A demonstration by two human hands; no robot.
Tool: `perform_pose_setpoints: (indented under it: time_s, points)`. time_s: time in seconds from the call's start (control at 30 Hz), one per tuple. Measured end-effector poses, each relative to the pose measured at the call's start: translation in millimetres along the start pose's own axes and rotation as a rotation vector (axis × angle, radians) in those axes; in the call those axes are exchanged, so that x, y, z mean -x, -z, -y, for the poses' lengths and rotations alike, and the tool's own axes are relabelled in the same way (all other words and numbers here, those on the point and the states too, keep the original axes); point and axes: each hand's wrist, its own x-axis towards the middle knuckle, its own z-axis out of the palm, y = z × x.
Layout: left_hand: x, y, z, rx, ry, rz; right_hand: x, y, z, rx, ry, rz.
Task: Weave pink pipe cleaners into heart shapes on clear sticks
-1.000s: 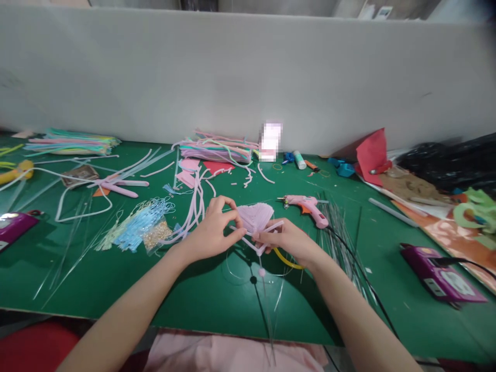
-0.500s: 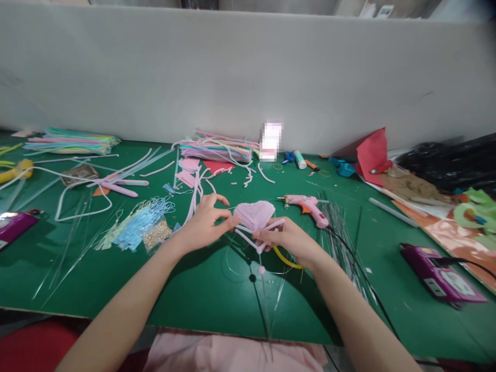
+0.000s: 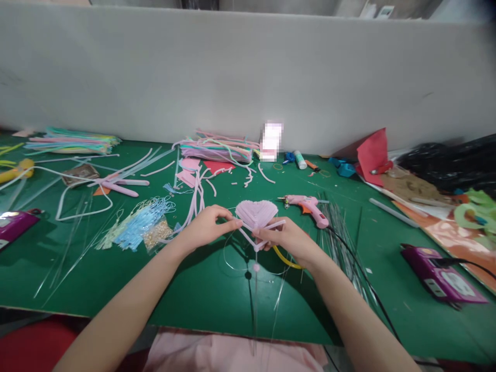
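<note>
A pale pink heart-shaped fan made of pipe cleaners (image 3: pixel 256 213) is held up over the green table (image 3: pixel 201 289). My left hand (image 3: pixel 207 227) pinches its left edge between thumb and fingers. At its lower tip, my right hand (image 3: pixel 284 238) grips where the pink stems cross. A thin wire with a small pink bead (image 3: pixel 256 267) hangs down from the fan towards me. A yellow loop (image 3: pixel 284 261) lies under my right hand.
A pink glue gun (image 3: pixel 308 206) lies just right of the fan beside a bundle of thin wires (image 3: pixel 339 227). Stacks of coloured pipe cleaners (image 3: pixel 219 150) sit behind; blue tassels (image 3: pixel 141 225) lie left. Purple devices (image 3: pixel 439 276) (image 3: pixel 13 225) sit at either side. A white partition (image 3: pixel 248 77) closes the back.
The fan has turned so its heart face shows more fully and sits a little further right. My left hand slid from over the fan to its left edge.
</note>
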Motion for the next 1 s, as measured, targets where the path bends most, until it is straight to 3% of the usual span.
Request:
perform_pose_setpoints:
  time_s: [0.23,0.33,0.6,1.0]
  points:
    - [2,3.6,-7,0.036,0.09,-0.057,1,0,1,-0.003,-0.01,-0.007]
    - [4,3.4,-12,0.071,0.109,-0.023,1,-1,1,-0.01,-0.016,-0.005]
    - [5,0.5,-13,0.028,0.011,0.038,1,-6,0,-0.03,-0.012,0.022]
    - [5,11.3,-13,-0.072,0.02,0.03,1,-6,-1,-0.032,0.006,0.058]
